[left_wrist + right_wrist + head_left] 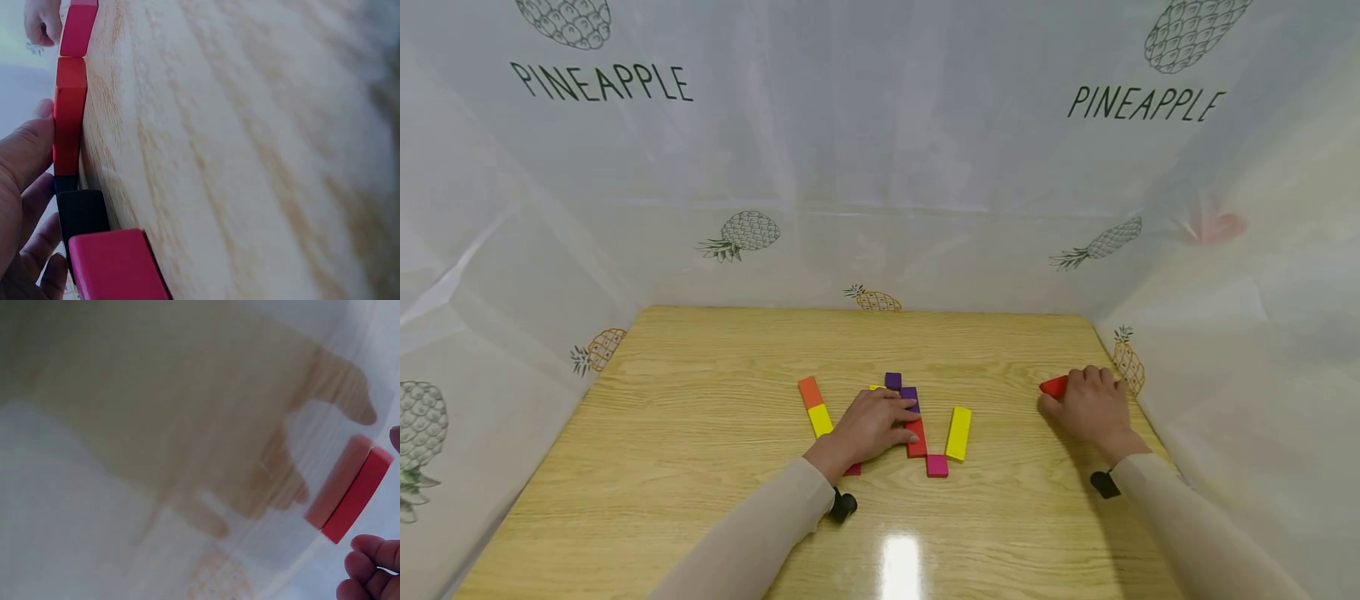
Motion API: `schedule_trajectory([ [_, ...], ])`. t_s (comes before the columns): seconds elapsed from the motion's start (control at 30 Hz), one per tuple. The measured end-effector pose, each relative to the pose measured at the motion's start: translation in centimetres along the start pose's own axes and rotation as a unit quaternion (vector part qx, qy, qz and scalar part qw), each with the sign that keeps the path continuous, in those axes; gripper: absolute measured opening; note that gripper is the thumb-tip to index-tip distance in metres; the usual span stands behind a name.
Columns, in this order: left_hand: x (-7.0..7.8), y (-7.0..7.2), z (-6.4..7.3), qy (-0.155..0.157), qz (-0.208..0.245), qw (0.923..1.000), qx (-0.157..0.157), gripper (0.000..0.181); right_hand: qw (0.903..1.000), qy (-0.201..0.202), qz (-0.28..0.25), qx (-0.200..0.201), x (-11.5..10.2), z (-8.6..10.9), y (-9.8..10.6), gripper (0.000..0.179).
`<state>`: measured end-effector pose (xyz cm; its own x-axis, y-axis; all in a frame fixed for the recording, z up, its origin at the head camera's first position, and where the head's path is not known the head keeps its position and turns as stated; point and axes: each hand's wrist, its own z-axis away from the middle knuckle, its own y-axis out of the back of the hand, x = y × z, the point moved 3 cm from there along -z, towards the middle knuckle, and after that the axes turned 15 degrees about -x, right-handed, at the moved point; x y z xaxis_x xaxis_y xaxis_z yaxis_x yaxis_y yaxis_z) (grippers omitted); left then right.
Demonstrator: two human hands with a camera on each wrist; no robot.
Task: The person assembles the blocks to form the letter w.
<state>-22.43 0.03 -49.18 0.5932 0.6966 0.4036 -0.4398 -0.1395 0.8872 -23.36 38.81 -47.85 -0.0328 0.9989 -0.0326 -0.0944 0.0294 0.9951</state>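
Note:
In the head view my left hand [871,423] reaches over a row of small blocks. Its fingertips touch a red block [916,442] and the purple block [910,395] above it. The left wrist view has the thumb against the side of the red block [70,125], with the other fingers beside a dark block [86,215]. At the table's right side, my right hand [1090,404] is beside another red block [1054,387]. That red block [353,490] lies between thumb and fingers in the right wrist view, with visible gaps.
A magenta block [937,466] meets the row's lower end, and a yellow block [958,433] slants up beside it. An orange block [810,392] and a yellow one [821,421] form a line leftward, partly hidden by my left hand. A patterned curtain [880,167] surrounds the wooden table [700,467].

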Motion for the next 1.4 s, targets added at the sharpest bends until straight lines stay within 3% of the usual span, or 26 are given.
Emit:
schedule_trajectory([
  [0.4,0.0,0.1,0.0,-0.002,-0.002,1.0,0.004,0.045,0.9997,-0.014,0.0,-0.021,0.8,0.0,-0.3,0.057],
  [0.8,-0.1,0.0,-0.1,-0.003,-0.005,1.0,0.006,0.045,0.9997,-0.013,-0.019,-0.01,0.7,-0.2,-0.3,0.053],
  [1.0,-0.2,-0.1,-0.1,0.002,-0.005,1.0,0.002,0.046,0.9997,0.015,-0.02,0.008,-1.0,-0.4,0.1,0.045],
  [1.4,0.0,0.1,0.0,0.001,-0.004,1.0,0.001,0.046,0.9944,0.099,-0.005,0.037,-5.6,-0.9,0.6,0.056],
])
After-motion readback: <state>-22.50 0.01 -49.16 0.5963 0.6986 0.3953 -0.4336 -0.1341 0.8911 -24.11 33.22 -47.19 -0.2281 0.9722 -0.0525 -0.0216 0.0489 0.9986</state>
